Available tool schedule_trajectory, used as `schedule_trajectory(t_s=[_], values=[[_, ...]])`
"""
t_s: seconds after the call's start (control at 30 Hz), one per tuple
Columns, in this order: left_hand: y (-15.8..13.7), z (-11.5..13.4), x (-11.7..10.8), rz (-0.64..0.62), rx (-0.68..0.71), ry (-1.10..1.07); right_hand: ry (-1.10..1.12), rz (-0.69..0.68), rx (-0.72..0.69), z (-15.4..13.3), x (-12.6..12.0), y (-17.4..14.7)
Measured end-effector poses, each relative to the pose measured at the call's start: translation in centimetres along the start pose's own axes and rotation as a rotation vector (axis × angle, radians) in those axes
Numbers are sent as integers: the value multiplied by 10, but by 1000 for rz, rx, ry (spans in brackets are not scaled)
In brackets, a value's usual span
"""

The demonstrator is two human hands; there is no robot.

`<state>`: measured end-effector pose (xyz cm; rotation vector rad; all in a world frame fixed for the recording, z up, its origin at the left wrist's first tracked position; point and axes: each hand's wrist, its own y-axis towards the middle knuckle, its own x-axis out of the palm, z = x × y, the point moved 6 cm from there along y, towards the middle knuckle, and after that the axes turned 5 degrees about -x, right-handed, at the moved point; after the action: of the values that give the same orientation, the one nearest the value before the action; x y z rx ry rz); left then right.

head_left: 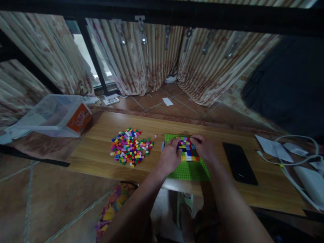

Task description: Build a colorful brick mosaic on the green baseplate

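Observation:
A green studded baseplate (187,172) lies on the wooden table, carrying a low patch of joined multicoloured building bricks (188,152). My left hand (170,155) is at the left side of this patch, its fingers curled against the bricks. At the right side, my right hand (204,147) bends its fingers onto the upper right bricks. Both hands hide parts of the patch, and any single brick between the fingertips is too small to make out. Left of the plate spreads a heap of loose bricks (129,146), with one pink brick (155,136) lying apart.
To the right, a black phone (239,163) lies on the table (93,152), with white cables (291,163) and a white box-like device (310,184) farther right. A clear plastic bin (55,114) with an orange label stands beyond the left end. Striped curtains (157,60) hang behind.

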<state>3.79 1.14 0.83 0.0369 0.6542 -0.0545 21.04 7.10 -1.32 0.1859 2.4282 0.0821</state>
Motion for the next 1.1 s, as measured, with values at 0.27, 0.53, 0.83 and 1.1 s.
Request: schedule_trajectory(t_s=[0.27,0.53,0.83,1.1], values=[[-2,0,-11,13,-42,-80,-246,77,-114,-14,-11,-1],[0,-51,-103,487,-220,-473,-60,-22,-405,-84,12,-47],[-19,-87,-153,612,-334,-1155,-611,-224,-315,-115,88,-62],[-24,-96,-172,640,-344,-1244,-630,-265,-291,-120,108,-65]])
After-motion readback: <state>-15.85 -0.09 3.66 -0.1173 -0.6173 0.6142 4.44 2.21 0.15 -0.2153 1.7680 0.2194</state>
